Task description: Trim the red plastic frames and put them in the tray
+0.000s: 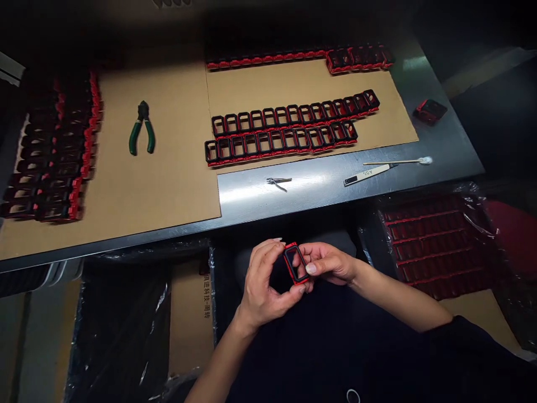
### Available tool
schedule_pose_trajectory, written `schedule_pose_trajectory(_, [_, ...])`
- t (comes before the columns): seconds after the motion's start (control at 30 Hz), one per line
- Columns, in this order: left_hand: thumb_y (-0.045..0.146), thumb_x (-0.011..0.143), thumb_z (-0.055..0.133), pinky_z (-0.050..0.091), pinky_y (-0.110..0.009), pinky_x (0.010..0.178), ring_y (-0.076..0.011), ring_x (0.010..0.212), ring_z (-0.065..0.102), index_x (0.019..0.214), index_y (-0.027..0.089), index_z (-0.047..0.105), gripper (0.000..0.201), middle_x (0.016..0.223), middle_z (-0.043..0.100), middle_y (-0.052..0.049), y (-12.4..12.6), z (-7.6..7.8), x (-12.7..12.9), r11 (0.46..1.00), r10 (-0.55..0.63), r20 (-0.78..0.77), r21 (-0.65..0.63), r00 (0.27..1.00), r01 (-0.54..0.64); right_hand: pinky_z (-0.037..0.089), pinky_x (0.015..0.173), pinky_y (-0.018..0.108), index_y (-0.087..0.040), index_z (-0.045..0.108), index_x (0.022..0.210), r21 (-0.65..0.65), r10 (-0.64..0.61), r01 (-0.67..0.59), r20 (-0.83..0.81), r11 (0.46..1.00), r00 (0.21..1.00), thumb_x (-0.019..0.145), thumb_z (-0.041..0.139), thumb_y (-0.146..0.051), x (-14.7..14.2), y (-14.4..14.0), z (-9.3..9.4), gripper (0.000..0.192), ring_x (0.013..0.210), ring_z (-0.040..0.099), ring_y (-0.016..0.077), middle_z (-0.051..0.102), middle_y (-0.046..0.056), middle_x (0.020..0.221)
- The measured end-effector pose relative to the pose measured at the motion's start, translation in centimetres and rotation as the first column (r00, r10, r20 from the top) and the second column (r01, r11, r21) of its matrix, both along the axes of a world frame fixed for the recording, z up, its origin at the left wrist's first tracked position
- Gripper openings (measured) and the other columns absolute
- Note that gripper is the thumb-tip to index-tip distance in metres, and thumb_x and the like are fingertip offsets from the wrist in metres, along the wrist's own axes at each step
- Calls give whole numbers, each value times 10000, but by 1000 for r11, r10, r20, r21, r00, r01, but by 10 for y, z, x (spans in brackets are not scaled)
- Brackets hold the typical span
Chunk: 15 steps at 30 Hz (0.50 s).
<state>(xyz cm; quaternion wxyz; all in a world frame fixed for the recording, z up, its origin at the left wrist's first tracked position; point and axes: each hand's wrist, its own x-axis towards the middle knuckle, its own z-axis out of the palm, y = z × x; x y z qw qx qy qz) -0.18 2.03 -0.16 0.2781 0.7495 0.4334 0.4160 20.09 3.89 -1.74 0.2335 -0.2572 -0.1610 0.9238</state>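
Both hands meet low in the view, below the worktop edge. Left hand and right hand each pinch 1 red-and-black frame, fingers closed on its opposite long edges, with the open window facing up. By appearance it is light, rigid moulded plastic (thin walls, so likely to flex or mark under a hard squeeze); hold is best taken on the outer rim, not across the opening. On the cardboard lie 2 rows of like frames, with green-handled pliers well to their left. Tweezers, a swab and a labelled strip rest on bare metal.
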Motion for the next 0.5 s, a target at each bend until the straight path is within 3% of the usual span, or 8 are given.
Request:
schedule_pose_trajectory(0.17, [482, 815, 727, 546, -550, 981, -323, 1190, 605, 1364, 218, 498, 651, 1239, 619, -146, -2, 1, -1, 996, -5, 19, -88, 1000, 7, 558, 538, 195, -122, 592, 902, 80, -5, 0, 54, 997, 999, 679, 929, -428, -4, 0, 5, 506, 564, 675, 111, 698, 10, 739])
schedule_pose_trajectory(0.5, [317, 790, 718, 547, -536, 998, -320, 1214, 607, 1445, 235, 434, 719, 1302, 590, -154, -7, -5, -2, 982, -51, 53, -180, 997, 59, 465, 605, 190, -127, 611, 785, 205, -52, 12, 191, 979, 980, 680, 922, -429, -6, 3, 19, 447, 607, 576, 70, 644, -22, 705])
